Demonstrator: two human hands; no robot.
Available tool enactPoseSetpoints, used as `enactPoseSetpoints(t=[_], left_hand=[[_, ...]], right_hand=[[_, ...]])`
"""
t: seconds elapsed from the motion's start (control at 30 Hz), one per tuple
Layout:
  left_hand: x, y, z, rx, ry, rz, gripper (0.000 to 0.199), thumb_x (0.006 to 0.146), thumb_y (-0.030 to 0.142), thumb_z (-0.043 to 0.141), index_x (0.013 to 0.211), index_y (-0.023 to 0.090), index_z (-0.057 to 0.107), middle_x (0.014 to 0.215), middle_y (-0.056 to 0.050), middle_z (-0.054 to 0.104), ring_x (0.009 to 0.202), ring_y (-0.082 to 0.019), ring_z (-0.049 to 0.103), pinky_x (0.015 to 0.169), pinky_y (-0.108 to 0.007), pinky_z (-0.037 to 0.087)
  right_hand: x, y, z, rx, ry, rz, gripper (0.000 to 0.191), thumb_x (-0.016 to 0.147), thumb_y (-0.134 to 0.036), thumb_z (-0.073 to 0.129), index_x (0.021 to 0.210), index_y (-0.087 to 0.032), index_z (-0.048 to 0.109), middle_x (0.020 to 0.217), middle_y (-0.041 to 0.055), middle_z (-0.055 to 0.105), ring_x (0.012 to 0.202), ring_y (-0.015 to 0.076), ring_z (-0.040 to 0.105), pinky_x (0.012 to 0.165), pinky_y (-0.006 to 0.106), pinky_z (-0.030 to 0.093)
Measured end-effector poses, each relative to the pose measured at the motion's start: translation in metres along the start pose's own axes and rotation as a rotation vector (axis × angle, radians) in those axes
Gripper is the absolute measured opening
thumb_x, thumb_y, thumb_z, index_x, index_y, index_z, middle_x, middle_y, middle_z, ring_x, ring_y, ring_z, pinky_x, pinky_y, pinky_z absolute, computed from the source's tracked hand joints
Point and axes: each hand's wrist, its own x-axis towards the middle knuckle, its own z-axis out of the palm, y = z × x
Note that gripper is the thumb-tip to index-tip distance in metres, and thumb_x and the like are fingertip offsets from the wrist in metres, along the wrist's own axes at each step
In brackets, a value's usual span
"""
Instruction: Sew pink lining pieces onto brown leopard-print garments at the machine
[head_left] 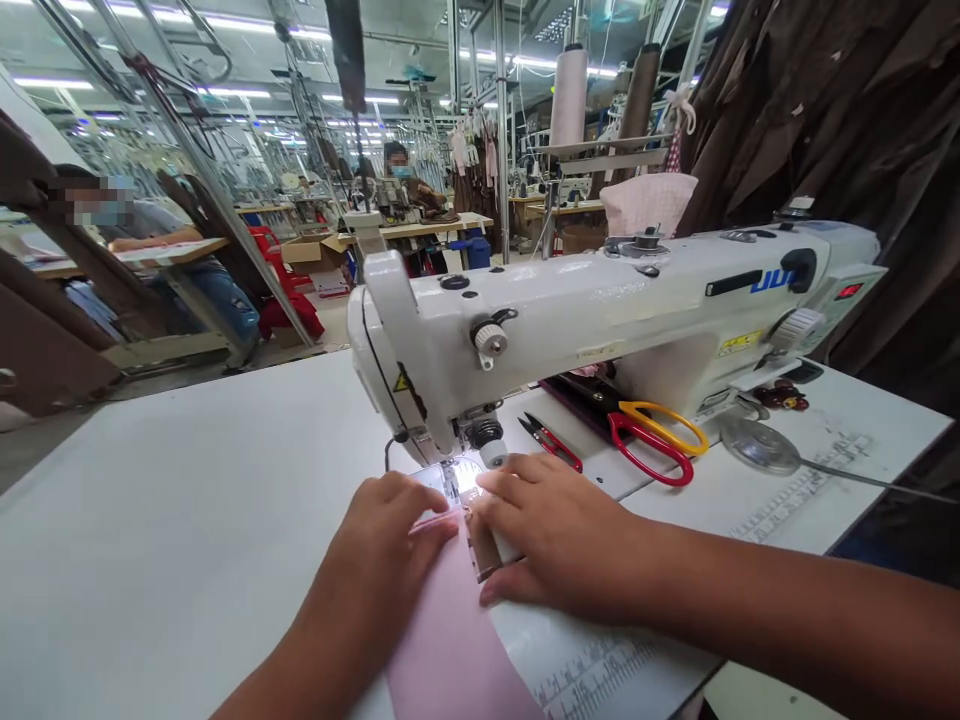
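Observation:
A strip of pink fabric [457, 640] runs from the front edge up to the lit needle area of a white sewing machine [555, 320]. My left hand [386, 545] pinches the fabric's far end between thumb and fingers, close to the presser foot [451, 485]. On the other side, my right hand [555, 530] rests by the needle plate, fingers stretched toward the foot and thumb apart. Its fingertips are beside the fabric's right edge; whether they touch it is unclear. Part of the plate is hidden under this hand.
Behind my right hand lie red thread snips [551, 442] and scissors with red and yellow handles [656, 440]. A clear round dish [761, 445] sits farther right. Printed ruler scales mark the white table [225, 500]. Thread cones [570, 95] stand behind the machine. Co-workers sit at tables beyond.

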Motion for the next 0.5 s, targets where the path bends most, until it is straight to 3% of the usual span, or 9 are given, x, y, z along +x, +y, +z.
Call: enactPoseSetpoints(t=[0.13,0.23,0.33,0.5], left_hand=[[-0.007,-0.001,0.002,-0.002,-0.054,0.188,0.018,0.096,0.025,0.052,0.095,0.027,0.070,0.089,0.000,0.068,0.081,-0.017,0.063,0.071,-0.028,0.054],[-0.012,0.000,0.001,0.034,-0.069,0.304,0.022,0.098,0.020,0.050,0.111,0.025,0.067,0.100,-0.002,0.069,0.090,-0.018,0.065,0.079,-0.029,0.056],[-0.011,0.000,0.000,0.086,-0.043,0.391,0.027,0.097,0.010,0.044,0.108,0.020,0.067,0.097,-0.005,0.068,0.086,-0.017,0.065,0.076,-0.029,0.057],[-0.004,-0.007,0.002,0.110,0.037,0.480,0.029,0.099,0.010,0.041,0.115,0.017,0.064,0.101,-0.006,0.069,0.092,-0.018,0.066,0.085,-0.031,0.058]], right_hand=[[0.004,0.000,0.003,-0.055,0.025,-0.178,0.056,0.094,-0.058,0.064,0.119,-0.008,0.068,0.130,0.0145,0.065,0.122,0.0308,0.053,0.100,0.042,0.044],[0.009,0.004,0.003,-0.112,0.028,-0.109,0.054,0.091,-0.063,0.065,0.106,-0.012,0.072,0.116,0.0126,0.070,0.105,0.0304,0.060,0.088,0.044,0.048],[0.011,0.008,0.002,-0.135,0.057,-0.057,0.043,0.098,-0.054,0.060,0.099,-0.013,0.073,0.106,0.0120,0.073,0.100,0.0297,0.061,0.084,0.043,0.048],[0.006,0.002,0.010,-0.116,0.064,-0.320,0.038,0.105,-0.044,0.051,0.105,-0.012,0.071,0.111,0.0079,0.072,0.110,0.0259,0.057,0.094,0.039,0.045]])
